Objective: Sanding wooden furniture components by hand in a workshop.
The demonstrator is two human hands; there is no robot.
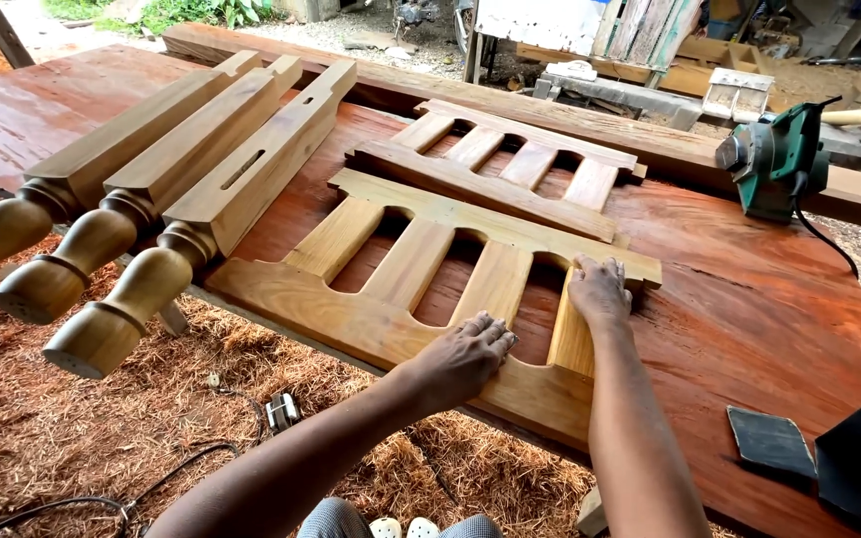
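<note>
A light wooden slatted panel lies flat on a reddish wooden slab. My left hand presses palm-down on the panel's lower rail, near a slat's base. My right hand rests flat on the right end of the upper rail, apparently with a small piece of sandpaper under the fingers. A second, smaller slatted panel lies just beyond the first.
Three turned wooden legs lie side by side at the left, overhanging the slab's edge. A green power tool sits at the far right with its cord. Dark sandpaper sheets lie at the near right. Wood shavings cover the ground.
</note>
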